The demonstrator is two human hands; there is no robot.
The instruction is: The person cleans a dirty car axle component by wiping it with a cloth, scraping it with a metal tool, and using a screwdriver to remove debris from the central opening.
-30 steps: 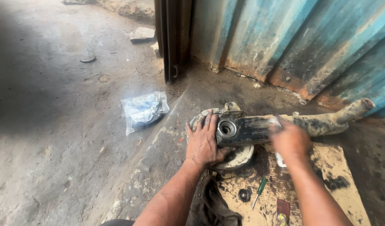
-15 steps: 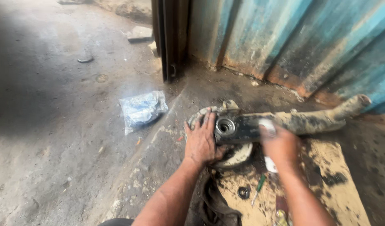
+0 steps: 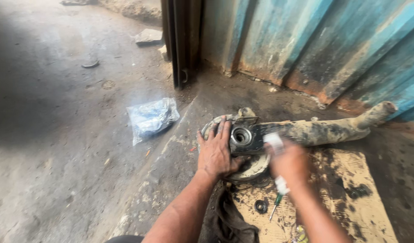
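- Pressing down with your left hand (image 3: 216, 150), fingers spread flat and open over the round end of the grimy metal arm (image 3: 315, 130), you pin that part against the ground so it does not slide while the other hand works on it.
- Your right hand (image 3: 288, 164) is blurred with motion just beside the bearing hub (image 3: 241, 135); it seems to be closed around a pale, white-wrapped tool (image 3: 274, 140), though the blur makes the grip hard to read.
- The metal arm lies flat along the foot of the blue corrugated wall (image 3: 315, 40), its thin end pointing right, its round end resting on a disc-shaped plate (image 3: 254, 168) that props it level.
- A piece of stained cardboard (image 3: 351, 202) sits under the work, likely to catch grease and keep small parts out of the dirt.
- Counting what lies near you: 1 metal arm, 1 bearing hub in it, 1 green-handled screwdriver (image 3: 275, 204) on the cardboard, 1 small dark ring (image 3: 261, 206) just beside the screwdriver, 1 dark rag (image 3: 229, 220) between your forearms.
- Farther off, well apart to the left, lies 1 clear plastic bag (image 3: 150, 118) on the concrete floor (image 3: 49, 148), out of the way of both hands.
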